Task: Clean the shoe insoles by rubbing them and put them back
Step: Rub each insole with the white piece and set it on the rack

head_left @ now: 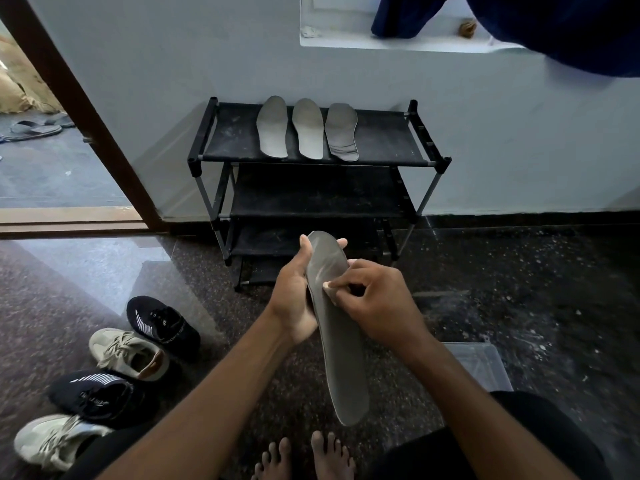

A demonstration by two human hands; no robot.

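Speckled dark floor (485, 306), black shoe rack (311, 161) with three insoles (307, 128) on top. Left hand (294, 296) grips a fourth insole (341, 341) held above the floor; right hand (374, 306) pinches its edge.

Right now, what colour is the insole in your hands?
Dark grey insole, plain, clearest in the head view.

Left hand (294, 299) holding grey insole (341, 341), right hand (374, 306) fingers (337, 284) pressing it, shoe rack (381, 147) behind

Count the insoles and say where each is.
4. Left insole, middle insole and right insole lie on the rack's top shelf; the fourth insole is gripped by left hand and right hand. Shoes may hide more.
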